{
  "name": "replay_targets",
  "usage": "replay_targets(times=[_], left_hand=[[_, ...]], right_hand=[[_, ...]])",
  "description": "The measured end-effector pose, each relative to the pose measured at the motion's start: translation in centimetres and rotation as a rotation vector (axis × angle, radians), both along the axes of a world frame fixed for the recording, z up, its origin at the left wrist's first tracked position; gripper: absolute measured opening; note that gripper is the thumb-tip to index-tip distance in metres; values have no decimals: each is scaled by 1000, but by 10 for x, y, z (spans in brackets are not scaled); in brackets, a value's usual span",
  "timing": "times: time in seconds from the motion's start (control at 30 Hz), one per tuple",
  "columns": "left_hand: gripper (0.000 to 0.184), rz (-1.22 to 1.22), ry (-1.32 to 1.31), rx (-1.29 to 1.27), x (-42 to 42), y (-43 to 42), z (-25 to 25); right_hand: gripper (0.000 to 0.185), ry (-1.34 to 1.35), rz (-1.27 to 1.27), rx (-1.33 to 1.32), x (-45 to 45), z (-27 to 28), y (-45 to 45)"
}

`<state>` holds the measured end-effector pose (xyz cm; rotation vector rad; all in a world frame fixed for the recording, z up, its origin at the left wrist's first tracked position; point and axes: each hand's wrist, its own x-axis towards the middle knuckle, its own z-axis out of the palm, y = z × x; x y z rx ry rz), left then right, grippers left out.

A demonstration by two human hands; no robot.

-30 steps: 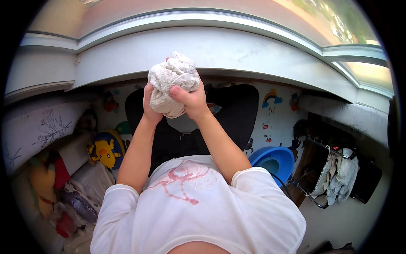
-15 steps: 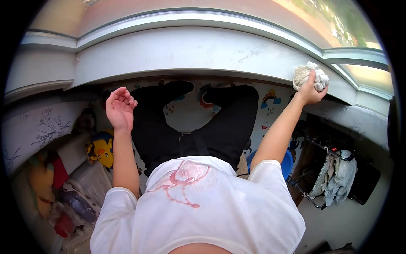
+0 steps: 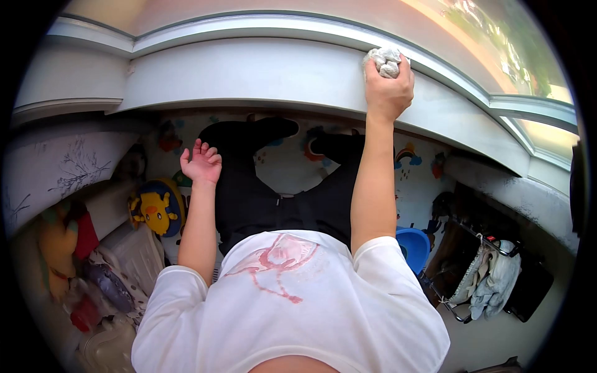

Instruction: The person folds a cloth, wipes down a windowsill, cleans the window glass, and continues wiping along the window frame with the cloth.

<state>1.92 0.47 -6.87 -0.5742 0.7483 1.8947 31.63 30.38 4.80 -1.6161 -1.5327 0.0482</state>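
Note:
A crumpled pale cloth is bunched in my right hand, whose fingers wrap round it. It lies against the white window sill, close to the window frame. My left hand hangs in the air in front of the sill, above my left leg, palm up with the fingers loosely curled and apart. Nothing is in it.
Window glass rises behind the sill. To the left are a yellow and blue toy, a plush toy and a plastic bin. At right stand a blue basin and a rack with hanging cloths.
My right hand has swept the cloth leftward along the sill, and the grey marks seen there earlier no longer show. My left hand has shifted slightly right and down.

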Motion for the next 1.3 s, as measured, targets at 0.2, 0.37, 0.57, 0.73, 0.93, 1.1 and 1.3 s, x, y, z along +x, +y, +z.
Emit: replay_targets(times=[0.2, 0.37, 0.57, 0.73, 0.93, 1.1, 1.3], left_hand=[[38, -95, 50, 73, -4, -9, -4], [40, -173, 88, 156, -11, -11, -19], [42, -187, 131, 103, -13, -5, -21], [42, -162, 133, 54, -14, -7, -19], [44, -176, 96, 117, -18, -14, -27], [44, -180, 88, 148, -17, -11, -27], [44, -173, 105, 149, -18, -12, -26]], right_hand=[[53, 50, 248, -1, -103, -10, -29], [55, 14, 351, 26, -172, -13, -49], [56, 72, 551, 76, -202, -12, -51], [54, 128, 380, 251, -91, 12, -13], [52, -66, -186, -1, 37, -4, 10], [51, -49, -40, -58, -43, 0, -15], [55, -9, 421, 9, -185, -13, -51]])
